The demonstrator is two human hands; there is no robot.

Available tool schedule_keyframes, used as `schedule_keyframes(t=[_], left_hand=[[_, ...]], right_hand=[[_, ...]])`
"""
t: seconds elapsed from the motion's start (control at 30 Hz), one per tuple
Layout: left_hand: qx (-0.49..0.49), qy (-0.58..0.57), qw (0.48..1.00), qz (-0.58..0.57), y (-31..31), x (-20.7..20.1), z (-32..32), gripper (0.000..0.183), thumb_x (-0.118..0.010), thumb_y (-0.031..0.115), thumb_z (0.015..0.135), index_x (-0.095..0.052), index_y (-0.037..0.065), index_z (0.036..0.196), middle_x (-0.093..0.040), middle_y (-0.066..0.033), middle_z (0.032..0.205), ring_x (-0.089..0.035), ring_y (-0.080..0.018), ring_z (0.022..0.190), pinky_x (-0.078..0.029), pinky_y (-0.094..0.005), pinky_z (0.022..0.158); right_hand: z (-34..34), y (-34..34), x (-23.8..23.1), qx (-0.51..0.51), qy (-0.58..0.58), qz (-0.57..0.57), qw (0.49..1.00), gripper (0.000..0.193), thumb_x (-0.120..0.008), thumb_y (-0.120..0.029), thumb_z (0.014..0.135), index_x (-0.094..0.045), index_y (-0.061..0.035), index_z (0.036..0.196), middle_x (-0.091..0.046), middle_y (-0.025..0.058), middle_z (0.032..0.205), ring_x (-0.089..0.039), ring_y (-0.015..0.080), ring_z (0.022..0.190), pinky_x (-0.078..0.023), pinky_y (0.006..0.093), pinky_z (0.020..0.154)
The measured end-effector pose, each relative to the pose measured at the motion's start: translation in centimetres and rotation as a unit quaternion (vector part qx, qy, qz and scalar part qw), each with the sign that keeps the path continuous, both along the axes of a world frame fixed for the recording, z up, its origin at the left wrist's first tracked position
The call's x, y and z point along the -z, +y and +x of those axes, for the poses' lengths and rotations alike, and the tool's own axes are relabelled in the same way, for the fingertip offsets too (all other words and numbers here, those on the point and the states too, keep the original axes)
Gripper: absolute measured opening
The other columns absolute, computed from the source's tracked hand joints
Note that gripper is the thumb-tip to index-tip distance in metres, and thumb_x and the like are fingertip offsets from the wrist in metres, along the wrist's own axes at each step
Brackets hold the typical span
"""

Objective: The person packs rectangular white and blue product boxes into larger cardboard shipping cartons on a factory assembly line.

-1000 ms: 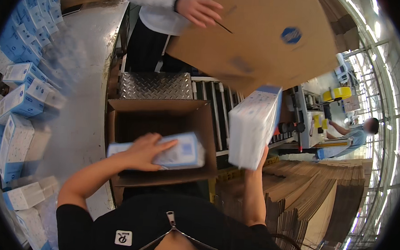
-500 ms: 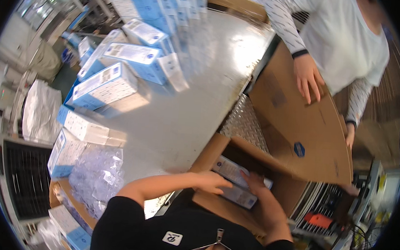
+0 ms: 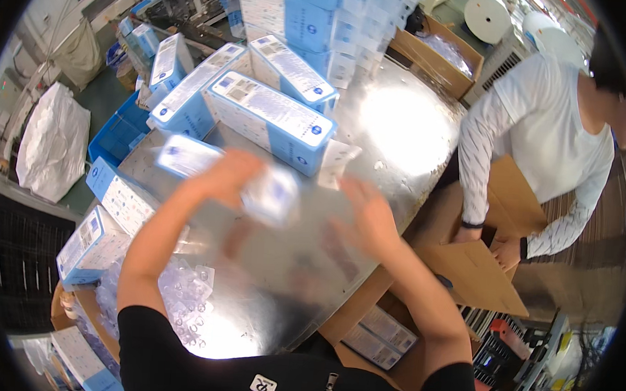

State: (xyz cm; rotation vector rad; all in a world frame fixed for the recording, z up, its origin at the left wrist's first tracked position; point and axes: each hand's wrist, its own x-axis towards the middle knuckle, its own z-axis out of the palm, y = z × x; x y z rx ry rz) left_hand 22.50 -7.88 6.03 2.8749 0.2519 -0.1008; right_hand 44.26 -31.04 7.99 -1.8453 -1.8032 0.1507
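Observation:
A blue-and-white box [image 3: 183, 154], smeared by motion, is in my left hand [image 3: 237, 175] above the metal table. The hand lies across the middle of the box, which shows on both sides of it. My right hand [image 3: 370, 217] is over the table to the right, fingers apart and blurred, with nothing in it. Beyond them a box of the same kind [image 3: 274, 121] lies on the table beside similar boxes. Below my right forearm stands an open brown carton [image 3: 353, 302], with two blue-and-white boxes [image 3: 379, 337] lying side by side in it.
Stacked boxes [image 3: 302, 23] rise at the table's [image 3: 393, 118] far end. Crumpled clear plastic pieces [image 3: 185, 295] lie at the near left. Across on the right, a co-worker [image 3: 547, 117] in white has both hands at another open carton [image 3: 470, 269].
Both my hands have left the carton and moved up over the table. My left hand now has a box. The co-worker's carton, flat-sided before, now stands open with their hands at it.

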Motion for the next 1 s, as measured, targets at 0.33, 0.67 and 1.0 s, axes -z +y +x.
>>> schedule_keyframes(t=[0.33, 0.67, 1.0], left_hand=[[0.182, -0.075, 0.98, -0.022, -9.7, -1.6, -5.0, 0.078, -0.073, 0.024, 0.062, -0.043, 0.02, 0.133, -0.053, -0.0107, 0.113, -0.048, -0.0276, 0.112, -0.035, -0.0471, 0.094], [-0.128, -0.08, 0.987, 0.062, 0.0, 2.2, -0.1, 0.098, -0.076, 0.026, 0.057, -0.028, 0.019, 0.143, -0.047, -0.0177, 0.118, -0.042, -0.0337, 0.114, -0.033, -0.0464, 0.09], [-0.044, -0.231, 0.972, 0.013, -10.5, -2.5, 3.1, 0.086, -0.072, 0.006, 0.058, -0.04, 0.016, 0.137, -0.051, -0.0135, 0.112, -0.051, -0.0299, 0.102, -0.041, -0.0353, 0.082]], right_hand=[[0.1, 8.0, 2.0, 0.084, -0.179, -0.216, 0.956, 0.093, -0.073, -0.037, 0.061, -0.029, -0.02, 0.141, -0.053, 0.0223, 0.095, -0.056, 0.0367, 0.086, -0.046, 0.0452, 0.076], [-3.1, -10.0, -2.7, -0.266, -0.335, -0.119, 0.896, 0.08, -0.066, -0.012, 0.071, -0.029, -0.0266, 0.141, -0.042, 0.0147, 0.133, -0.041, 0.0314, 0.123, -0.029, 0.0468, 0.105], [-0.9, -23.9, -9.0, 0.003, 0.0, 0.126, 0.992, 0.079, -0.073, -0.014, 0.06, -0.039, -0.0018, 0.131, -0.054, 0.0153, 0.108, -0.055, 0.0278, 0.098, -0.043, 0.0411, 0.083]])
